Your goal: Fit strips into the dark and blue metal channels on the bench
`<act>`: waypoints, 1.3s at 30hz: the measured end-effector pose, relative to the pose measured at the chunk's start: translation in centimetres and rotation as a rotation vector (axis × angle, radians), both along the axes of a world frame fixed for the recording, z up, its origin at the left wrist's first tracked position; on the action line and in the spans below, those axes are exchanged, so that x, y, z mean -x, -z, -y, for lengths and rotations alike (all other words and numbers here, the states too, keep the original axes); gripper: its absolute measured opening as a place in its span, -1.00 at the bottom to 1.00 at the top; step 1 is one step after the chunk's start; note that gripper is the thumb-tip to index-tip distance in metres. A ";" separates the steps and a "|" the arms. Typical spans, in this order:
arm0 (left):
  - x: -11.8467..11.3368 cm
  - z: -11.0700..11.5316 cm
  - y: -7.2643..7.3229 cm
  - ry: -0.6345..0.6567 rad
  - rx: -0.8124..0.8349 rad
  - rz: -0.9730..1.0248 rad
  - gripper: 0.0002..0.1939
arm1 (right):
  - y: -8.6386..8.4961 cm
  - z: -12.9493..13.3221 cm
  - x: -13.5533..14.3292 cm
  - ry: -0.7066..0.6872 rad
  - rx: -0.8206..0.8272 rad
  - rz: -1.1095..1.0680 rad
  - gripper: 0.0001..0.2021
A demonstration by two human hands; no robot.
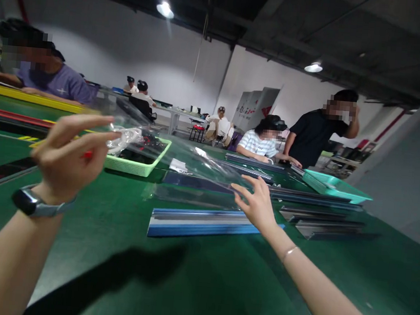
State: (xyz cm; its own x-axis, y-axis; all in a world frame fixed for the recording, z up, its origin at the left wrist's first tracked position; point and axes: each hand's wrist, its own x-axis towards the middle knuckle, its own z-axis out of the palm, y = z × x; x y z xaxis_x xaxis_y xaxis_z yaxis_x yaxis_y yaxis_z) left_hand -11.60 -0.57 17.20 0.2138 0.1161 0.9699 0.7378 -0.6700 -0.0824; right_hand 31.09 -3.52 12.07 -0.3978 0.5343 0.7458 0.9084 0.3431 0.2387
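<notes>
A long clear plastic bag [184, 156] stretches above the table between my two hands. Its left end is pinched by the fingertips of my left hand [73, 150], which wears a watch at the wrist. My right hand [255, 200] grips the other end, lower and to the right. Below the bag, a blue channel-shaped profile [196, 225] lies across the green table [198, 289]. Another clear plastic sleeve [192, 195] lies flat just behind the blue profile. Whether anything is inside the bag in my hands, I cannot make out; it looks see-through.
A light green basket [139, 168] with cables and plastic stands behind my left hand. Dark metal profiles [329, 227] lie to the right, before a teal basket [336, 185]. Yellow [31, 98] and red strips lie at left. Several people sit or stand around the tables.
</notes>
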 end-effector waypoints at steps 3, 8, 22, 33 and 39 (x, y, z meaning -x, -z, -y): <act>-2.5 -0.7 1.0 0.003 0.096 -0.236 -0.71 | -0.3 2.1 -5.1 0.064 0.064 0.140 -0.73; -6.7 -1.1 5.0 0.021 0.416 -0.496 -0.74 | 0.0 4.7 -11.1 0.130 0.169 0.311 -0.69; -8.8 -0.2 11.2 0.326 0.978 -0.577 -0.77 | 1.4 6.8 -13.6 0.125 0.265 0.471 -0.68; -8.5 0.7 10.9 0.491 1.116 -0.281 -0.79 | 3.7 4.3 -14.0 0.043 0.347 0.355 -0.78; -8.1 -0.2 12.2 0.443 1.079 -0.306 -0.76 | 4.2 2.9 -13.4 0.018 0.431 0.237 -0.77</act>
